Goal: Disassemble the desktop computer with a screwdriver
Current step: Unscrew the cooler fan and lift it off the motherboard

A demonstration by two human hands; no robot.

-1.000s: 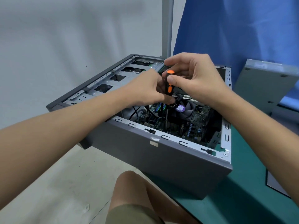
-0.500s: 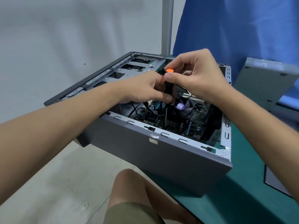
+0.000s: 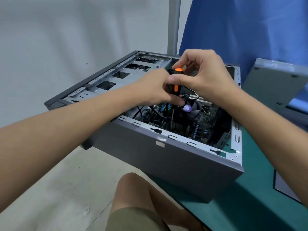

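Observation:
An open grey desktop computer case (image 3: 175, 165) lies on its side on the green table, its motherboard and purple-labelled cooler fan (image 3: 191, 110) exposed. A black-and-orange screwdriver (image 3: 176, 87) stands upright over the board, its shaft reaching down beside the fan. My left hand (image 3: 155, 90) grips the lower part of the handle. My right hand (image 3: 203, 75) pinches the upper handle between thumb and fingers. The screwdriver tip is lost among the components.
The removed grey side panel (image 3: 275, 87) leans at the right. A blue cloth (image 3: 241, 30) hangs behind the case. The green table (image 3: 250, 205) runs right of the case, whose left end overhangs the floor. My knee (image 3: 133, 189) is below.
My right hand's fingers have shifted round the top of the screwdriver handle, as in turning it. The left hand has stayed on the lower handle. The view has tilted slightly.

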